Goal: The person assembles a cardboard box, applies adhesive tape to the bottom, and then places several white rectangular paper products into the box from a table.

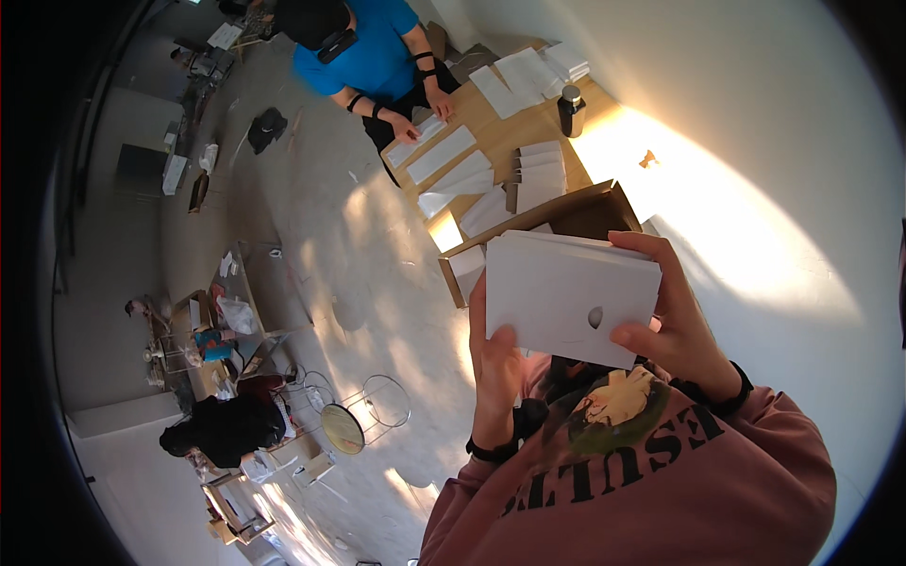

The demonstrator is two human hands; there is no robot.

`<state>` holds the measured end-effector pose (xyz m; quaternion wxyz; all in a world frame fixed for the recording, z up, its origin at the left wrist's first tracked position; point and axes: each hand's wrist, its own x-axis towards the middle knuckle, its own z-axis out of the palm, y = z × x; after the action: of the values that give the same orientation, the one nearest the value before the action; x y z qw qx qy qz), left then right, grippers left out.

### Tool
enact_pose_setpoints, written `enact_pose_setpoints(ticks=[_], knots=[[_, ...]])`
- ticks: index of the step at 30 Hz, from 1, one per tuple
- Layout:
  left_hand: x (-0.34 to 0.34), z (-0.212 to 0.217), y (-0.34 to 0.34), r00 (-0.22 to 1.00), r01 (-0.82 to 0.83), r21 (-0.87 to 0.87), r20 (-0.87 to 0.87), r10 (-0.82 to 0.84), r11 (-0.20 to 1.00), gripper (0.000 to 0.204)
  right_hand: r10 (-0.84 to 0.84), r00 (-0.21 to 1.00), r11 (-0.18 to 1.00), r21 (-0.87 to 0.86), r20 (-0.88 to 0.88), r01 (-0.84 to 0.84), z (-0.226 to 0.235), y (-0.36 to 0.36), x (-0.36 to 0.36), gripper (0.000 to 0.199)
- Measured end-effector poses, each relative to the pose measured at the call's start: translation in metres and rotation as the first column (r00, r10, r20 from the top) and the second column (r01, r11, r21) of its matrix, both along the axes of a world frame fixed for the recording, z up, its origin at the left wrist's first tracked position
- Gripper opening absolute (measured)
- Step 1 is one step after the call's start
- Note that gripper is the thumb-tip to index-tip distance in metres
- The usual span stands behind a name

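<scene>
In front of my chest I hold a stack of white paper pieces point(552, 288), tilted, with a small grey leaf-shaped mark on its top face. My left hand point(495, 368) grips its left end, thumb on the top face. At the right end my right hand point(678, 325) is closed round it, thumb at the lower edge and fingers over the far corner. Just beyond the stack stands an open cardboard box point(596, 212), partly hidden by it, with white pieces inside.
Past the box, a wooden table point(486, 140) bears white paper strips point(442, 154), a folded white bundle point(541, 174) and a dark bottle point(571, 111). A person in a blue shirt point(382, 52) handles paper there. A stool point(342, 429) and another person point(236, 424) are at left.
</scene>
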<state>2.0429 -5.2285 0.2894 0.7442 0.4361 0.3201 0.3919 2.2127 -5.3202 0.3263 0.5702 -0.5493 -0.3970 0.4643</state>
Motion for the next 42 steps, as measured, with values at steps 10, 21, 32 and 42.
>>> enact_pose_setpoints(ticks=[10,21,32,42], knots=[[-0.071,-0.005,0.008,0.951,-0.297,0.019,0.091,0.294,0.955,0.086,0.302,0.911,0.929,0.128,0.282,-0.348,0.019,0.054,-0.048,0.087],[-0.124,-0.002,-0.023,0.808,-0.589,0.126,0.095,0.581,0.798,0.085,0.621,0.746,0.749,0.099,0.242,-0.655,0.015,0.085,-0.092,0.089],[-0.115,-0.051,-0.044,0.583,-0.741,-0.156,0.334,0.741,0.653,0.079,0.677,0.721,0.736,0.134,-0.144,-0.664,-0.007,0.098,-0.111,0.084],[-0.092,-0.052,-0.031,0.746,-0.587,-0.122,0.303,0.593,0.800,0.057,0.632,0.766,0.762,0.086,0.122,-0.642,-0.030,0.113,-0.083,0.070]])
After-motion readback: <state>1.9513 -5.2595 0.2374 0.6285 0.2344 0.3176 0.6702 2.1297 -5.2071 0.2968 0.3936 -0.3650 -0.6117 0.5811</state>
